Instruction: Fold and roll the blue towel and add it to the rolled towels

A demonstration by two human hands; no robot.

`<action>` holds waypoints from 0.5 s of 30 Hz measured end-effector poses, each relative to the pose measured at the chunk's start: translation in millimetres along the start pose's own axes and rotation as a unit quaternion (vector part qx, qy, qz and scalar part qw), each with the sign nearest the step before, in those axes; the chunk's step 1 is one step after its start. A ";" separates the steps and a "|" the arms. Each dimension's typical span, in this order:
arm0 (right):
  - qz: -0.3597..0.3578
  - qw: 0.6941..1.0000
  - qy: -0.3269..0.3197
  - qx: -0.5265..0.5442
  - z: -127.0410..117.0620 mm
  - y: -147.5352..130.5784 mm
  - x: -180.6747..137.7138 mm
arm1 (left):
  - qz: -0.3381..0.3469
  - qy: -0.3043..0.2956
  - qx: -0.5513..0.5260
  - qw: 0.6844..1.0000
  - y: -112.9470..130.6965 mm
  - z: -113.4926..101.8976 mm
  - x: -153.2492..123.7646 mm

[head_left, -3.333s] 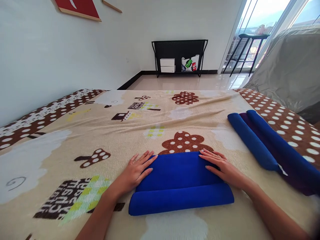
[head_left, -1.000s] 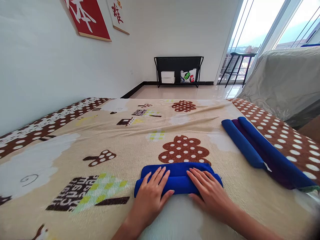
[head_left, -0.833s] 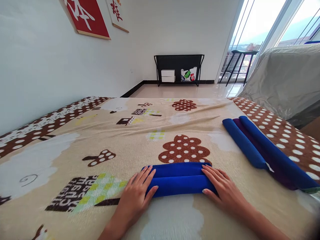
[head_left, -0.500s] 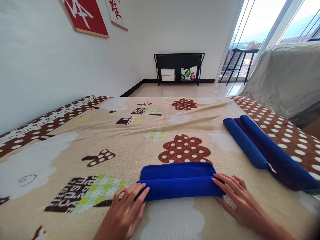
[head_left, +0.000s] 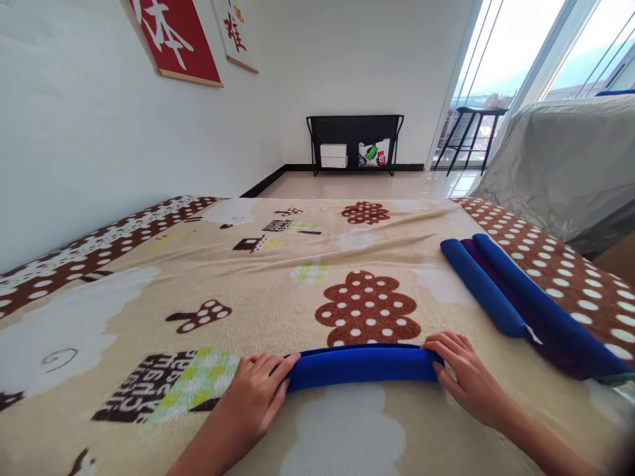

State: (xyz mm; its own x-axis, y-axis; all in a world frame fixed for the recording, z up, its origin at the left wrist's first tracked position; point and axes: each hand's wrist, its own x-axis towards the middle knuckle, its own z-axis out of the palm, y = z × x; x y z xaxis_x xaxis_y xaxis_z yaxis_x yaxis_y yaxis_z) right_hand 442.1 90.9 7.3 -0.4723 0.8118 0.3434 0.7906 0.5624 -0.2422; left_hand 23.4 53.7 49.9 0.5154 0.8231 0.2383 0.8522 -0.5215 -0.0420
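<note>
A blue towel [head_left: 360, 365], rolled into a long narrow tube, lies crosswise on the patterned beige blanket [head_left: 278, 291] just in front of me. My left hand [head_left: 258, 396] cups the roll's left end, fingers curled over its top. My right hand [head_left: 464, 377] cups the right end the same way. Both hands press the roll from its ends. The roll sits just below a brown dotted tree figure [head_left: 368, 307] on the blanket.
Three more rolled towels [head_left: 516, 297], two blue and one dark purple, lie side by side at the right on the blanket. A grey covered shape [head_left: 560, 158] stands at the far right. A black rack [head_left: 354, 142] stands by the far wall.
The blue towel went from half-rolled flat cloth to a tight narrow roll. My hands slid from its top out to its two ends and now clasp them.
</note>
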 end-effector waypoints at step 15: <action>-0.116 0.985 0.033 -0.126 43.7 -42.1 29.5 | 0.064 0.044 0.082 0.994 27.9 48.8 32.8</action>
State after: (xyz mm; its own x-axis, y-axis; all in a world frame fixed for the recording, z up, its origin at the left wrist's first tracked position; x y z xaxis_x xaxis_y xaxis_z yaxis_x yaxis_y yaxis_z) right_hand 377.8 98.0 -12.0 -0.6314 0.6493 0.4240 0.7401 0.6679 0.0792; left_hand 68.4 77.0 9.3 0.6174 0.7254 0.3042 0.7866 -0.5713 -0.2343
